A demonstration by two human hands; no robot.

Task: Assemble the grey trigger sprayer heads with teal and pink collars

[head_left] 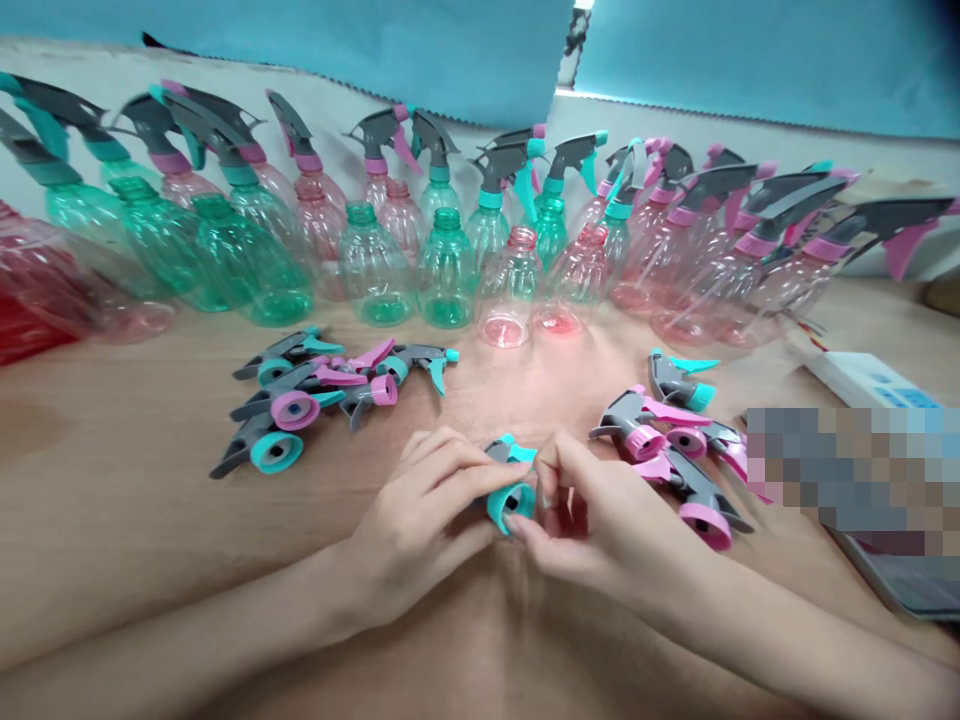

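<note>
Between my hands, just over the table, is a grey and teal trigger sprayer head (513, 505) with the open underside of its collar facing me. My left hand (427, 500) is closed around its grey body from the left, the forefinger lying along the top of the collar. On the other side, my right hand (592, 510) has its thumb at the collar's lower rim and its fingers curled; whether they pinch anything small is hidden. One pile of loose sprayer heads (296, 405) lies to the left, another pile of sprayer heads (679, 450) to the right.
Behind the piles stand several open green bottles (251, 265) and open pink bottles (510, 290). Bottles with sprayers fitted (491, 215) line the wall. A phone-like device (900, 580), partly blurred out, and a white box (870, 380) are at the right. Red plastic (30, 310) lies far left.
</note>
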